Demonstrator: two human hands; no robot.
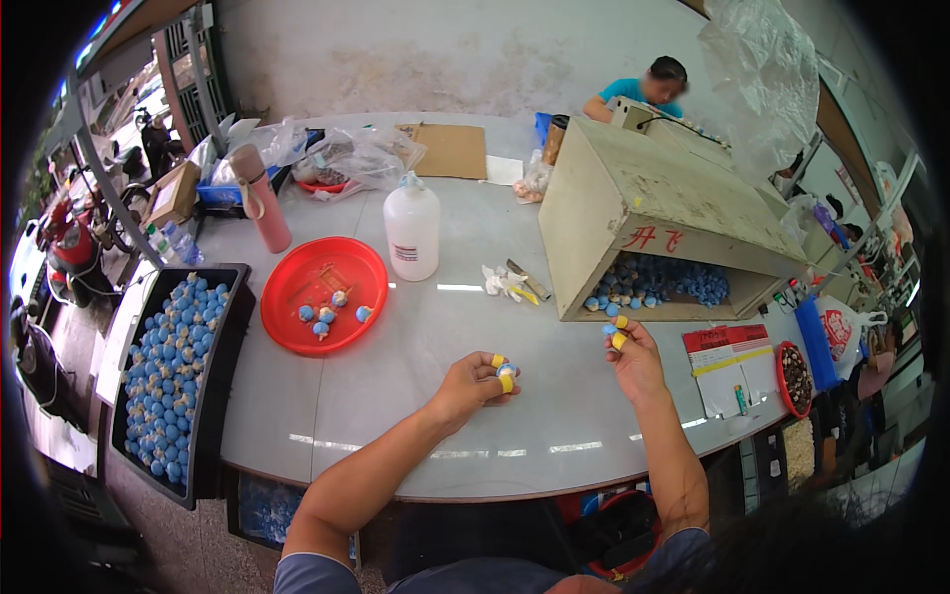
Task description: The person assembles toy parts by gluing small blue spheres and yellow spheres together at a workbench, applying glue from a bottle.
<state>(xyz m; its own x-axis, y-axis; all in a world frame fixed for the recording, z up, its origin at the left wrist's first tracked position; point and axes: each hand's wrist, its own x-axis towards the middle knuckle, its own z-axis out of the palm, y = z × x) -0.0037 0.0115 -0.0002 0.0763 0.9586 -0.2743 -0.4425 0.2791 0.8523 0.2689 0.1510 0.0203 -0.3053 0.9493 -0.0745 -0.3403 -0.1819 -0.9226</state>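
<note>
while hands [473,386] hold blue balls [610,330], more in black crate [220,386], red tray [364,273]

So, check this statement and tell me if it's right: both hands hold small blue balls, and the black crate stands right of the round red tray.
Wrong side: the head view shows the black crate left of the round red tray.

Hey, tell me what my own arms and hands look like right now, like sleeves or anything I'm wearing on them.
Short greyish-blue sleeves leave both forearms bare. The left hand and the right hand each have yellow wraps around two digits, near the tips. No gloves, watch or cables show on either arm.
</note>
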